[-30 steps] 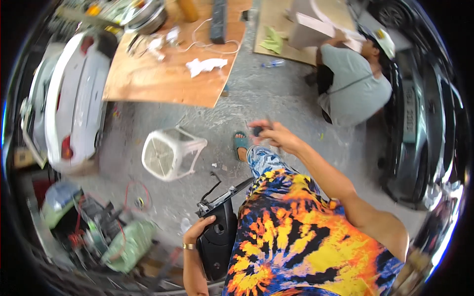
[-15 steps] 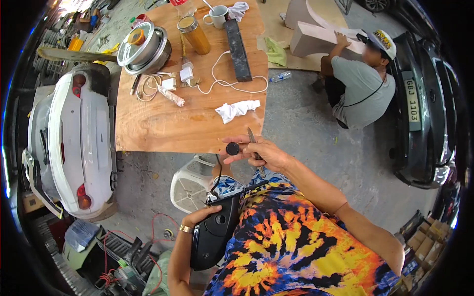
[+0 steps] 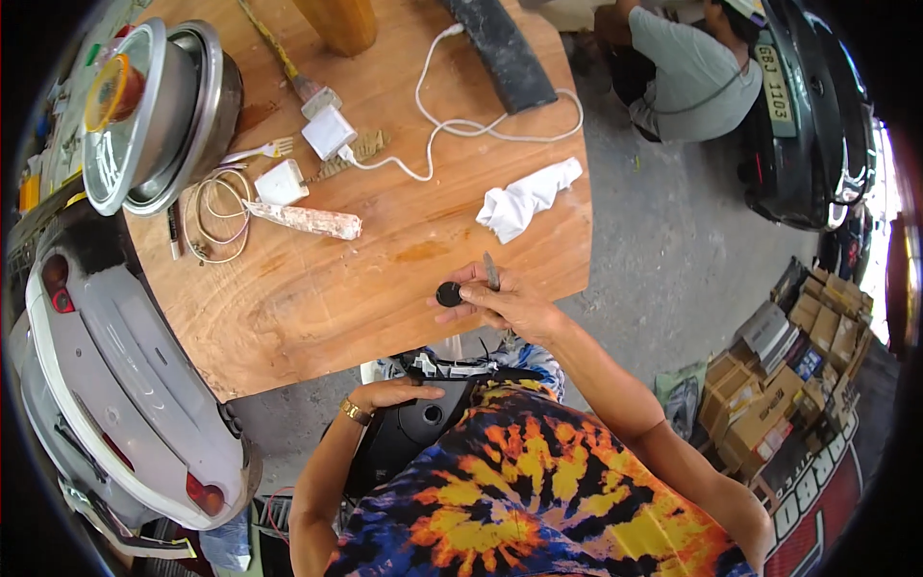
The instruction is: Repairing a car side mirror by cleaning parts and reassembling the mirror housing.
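My right hand (image 3: 519, 306) is over the near edge of the wooden table (image 3: 288, 322). Between its thumb and fingers it pinches a small round black cap (image 3: 448, 294). A thin, pointed grey blade (image 3: 491, 271) sticks up from the same hand; its lower end is hidden. My left hand (image 3: 392, 392) is closed over a black plastic casing (image 3: 409, 438) with a round hole, held against my body. White, bracket-like pieces (image 3: 452, 365) show at the casing's upper edge. A crumpled white cloth (image 3: 527, 202) lies on the table beyond my right hand.
Steel pots (image 3: 173, 125), white chargers (image 3: 329, 132) with cables, a wrapped stick-like piece (image 3: 317, 221) and a dark block (image 3: 500, 58) sit on the table. A person (image 3: 692, 77) crouches by a dark car (image 3: 817, 125). A pale car (image 3: 135, 365) stands left; cardboard boxes (image 3: 750, 409) lie right.
My view has moved closer over the table. My right thumb now presses on the black cap, and its fingers are less spread. My left hand stays on the casing, which now shows less.
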Demonstrator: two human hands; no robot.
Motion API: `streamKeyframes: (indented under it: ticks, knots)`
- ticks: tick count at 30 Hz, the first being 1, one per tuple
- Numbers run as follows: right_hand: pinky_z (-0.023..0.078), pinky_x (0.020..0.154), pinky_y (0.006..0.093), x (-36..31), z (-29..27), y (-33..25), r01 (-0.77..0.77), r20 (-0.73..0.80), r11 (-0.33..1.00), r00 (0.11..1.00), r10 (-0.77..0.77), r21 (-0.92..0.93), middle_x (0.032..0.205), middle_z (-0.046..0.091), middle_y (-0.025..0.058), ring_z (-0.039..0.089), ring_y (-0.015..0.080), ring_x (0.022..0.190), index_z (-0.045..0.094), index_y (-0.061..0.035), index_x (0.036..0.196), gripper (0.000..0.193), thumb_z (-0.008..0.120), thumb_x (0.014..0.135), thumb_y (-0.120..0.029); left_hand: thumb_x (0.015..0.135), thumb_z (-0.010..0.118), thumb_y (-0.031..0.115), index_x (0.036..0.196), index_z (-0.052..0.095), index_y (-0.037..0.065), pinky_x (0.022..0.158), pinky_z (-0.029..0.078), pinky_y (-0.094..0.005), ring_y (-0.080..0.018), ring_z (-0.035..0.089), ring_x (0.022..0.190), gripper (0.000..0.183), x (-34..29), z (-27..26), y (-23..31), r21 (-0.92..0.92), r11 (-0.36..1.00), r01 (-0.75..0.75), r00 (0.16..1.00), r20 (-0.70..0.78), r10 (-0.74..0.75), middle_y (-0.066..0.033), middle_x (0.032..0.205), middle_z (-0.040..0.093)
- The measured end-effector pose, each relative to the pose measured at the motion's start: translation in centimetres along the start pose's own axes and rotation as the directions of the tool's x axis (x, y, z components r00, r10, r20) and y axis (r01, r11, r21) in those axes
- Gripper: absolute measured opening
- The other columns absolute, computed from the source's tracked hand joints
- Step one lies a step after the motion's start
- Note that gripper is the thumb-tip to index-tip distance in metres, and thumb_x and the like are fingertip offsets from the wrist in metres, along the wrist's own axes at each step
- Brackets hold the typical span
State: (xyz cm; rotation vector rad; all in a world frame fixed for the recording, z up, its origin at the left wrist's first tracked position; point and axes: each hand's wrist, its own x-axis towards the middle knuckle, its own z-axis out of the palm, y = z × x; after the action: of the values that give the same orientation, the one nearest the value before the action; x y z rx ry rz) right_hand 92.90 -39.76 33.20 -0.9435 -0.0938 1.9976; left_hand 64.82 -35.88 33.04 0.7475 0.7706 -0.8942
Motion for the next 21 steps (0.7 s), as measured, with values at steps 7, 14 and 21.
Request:
streamKeyframes:
  ticks: [7,14,21]
  knots:
    - [0.048,0.058,0.0218,3.8,0.1,2.5,0.139,-0.135,0.989,0.980,-0.144,-0.045,0.100,0.062,0.0101,0.069,0.0179,0.080,0.051,0.0060,0.108,0.022,0.054,0.096,-0.013,0.080,0.056,0.070,0.107,0.065,-0.007,0.089,0.042,-0.0340,-0.0234,0.053,0.105,0.082,0.0,-3.0,-2.5,0.342,0.892,0.297,0.951,-0.026,-0.307,-0.0175,0.108,0.061]
    - [0.051,0.062,0.0299,2.2,0.1,2.8,0.264,-0.127,0.869,0.930,-0.344,-0.419,0.075,0.062,0.0127,0.067,0.0189,0.069,0.053,0.0074,0.104,0.027,0.056,0.095,-0.018,0.071,0.063,0.074,0.069,0.064,0.001,0.065,0.037,-0.0355,-0.0172,0.047,0.072,0.073,0.9,-5.1,-1.3,0.531,0.699,0.479,0.878,-0.285,-0.384,-0.0047,0.073,0.054]
    - [0.050,0.064,0.0434,1.6,-1.8,2.6,0.221,-0.005,0.158,0.569,-0.823,-0.962,0.094,0.062,0.0147,0.061,0.0349,0.078,0.053,-0.0048,0.108,0.027,0.059,0.088,-0.022,0.075,0.064,0.067,0.144,0.036,0.013,0.115,0.021,-0.0416,-0.0288,0.026,0.139,0.092,1.6,-6.8,-3.5,0.909,0.414,0.048,0.874,-0.239,0.424,-0.0133,0.150,0.031]
